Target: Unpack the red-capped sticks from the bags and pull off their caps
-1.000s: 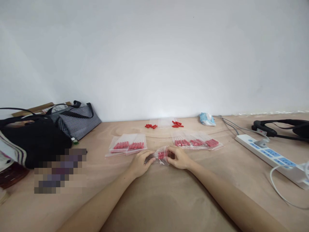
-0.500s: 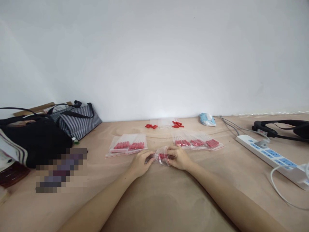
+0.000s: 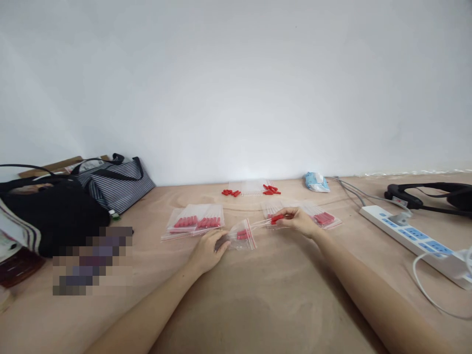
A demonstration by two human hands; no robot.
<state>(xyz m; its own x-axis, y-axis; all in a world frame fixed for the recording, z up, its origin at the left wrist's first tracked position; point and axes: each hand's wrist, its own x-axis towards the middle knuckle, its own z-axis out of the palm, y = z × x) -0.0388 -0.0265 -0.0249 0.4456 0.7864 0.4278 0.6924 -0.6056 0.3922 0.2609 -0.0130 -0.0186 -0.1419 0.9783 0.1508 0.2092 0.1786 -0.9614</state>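
Note:
My left hand (image 3: pixel 211 250) grips the closed end of a clear resealable bag (image 3: pixel 251 242) with thumb and fingers. Inside the bag lie some red handles (image 3: pixel 243 234). Off the bag's mouth on the right, my right hand (image 3: pixel 297 222) pinches thin pale rods with red handles (image 3: pixel 276 219); their pale ends point left towards the bag. Whether those tips are inside the bag I cannot tell. Filled bags of the same red-handled rods (image 3: pixel 209 222) lie flat just beyond my left hand. More filled bags (image 3: pixel 324 219) lie partly hidden behind my right hand.
Two loose clusters of red-handled rods (image 3: pixel 231 192) lie near the wall. A blue and white packet (image 3: pixel 317 182) sits at the back. On the right are a white power strip (image 3: pixel 413 241) with cables and a black headset (image 3: pixel 405 196). Bags (image 3: pixel 121 184) stand at the left.
My right hand has moved right, away from the bag, and now shows red-handled rods in its fingers. My left hand has shifted slightly left and down, still on the bag.

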